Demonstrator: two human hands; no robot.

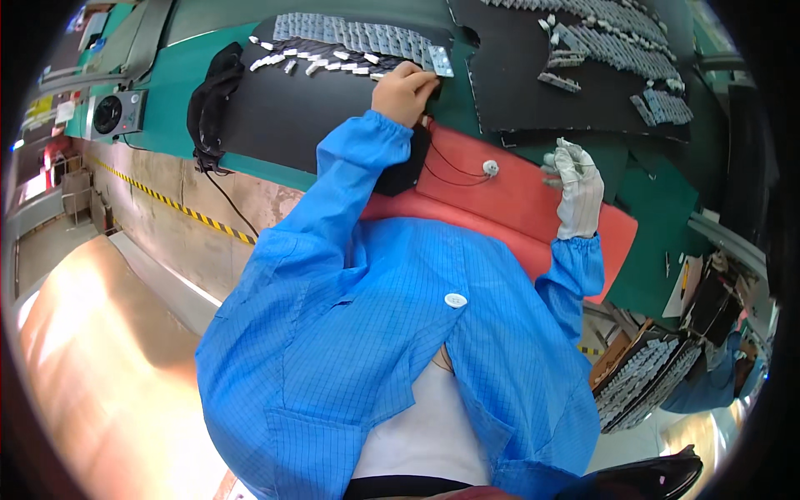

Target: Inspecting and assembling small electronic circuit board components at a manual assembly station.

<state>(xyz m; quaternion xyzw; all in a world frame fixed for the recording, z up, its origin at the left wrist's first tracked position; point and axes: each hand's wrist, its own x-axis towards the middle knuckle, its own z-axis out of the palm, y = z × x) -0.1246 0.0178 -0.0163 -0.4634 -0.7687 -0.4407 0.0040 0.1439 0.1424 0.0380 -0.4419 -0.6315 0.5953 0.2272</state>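
My bare left hand [404, 92] reaches out from a blue sleeve to the near end of a row of small grey flat parts [358, 35] on a black mat [292, 108]. Its fingers curl down beside the last grey part [439, 60]; whether they grip it is hidden. Small white pieces [308, 60] lie in a line beside the row. My right hand [577, 187], in a white glove, is raised over a red pad [508, 200], thumb and fingers pinched on what looks like a small pale piece.
A second black mat [583, 92] at the right carries several more grey parts. A white button on a thin black cord [490, 167] lies on the red pad. A small fan unit [112, 112] sits far left. Trays of parts [646, 383] stand lower right.
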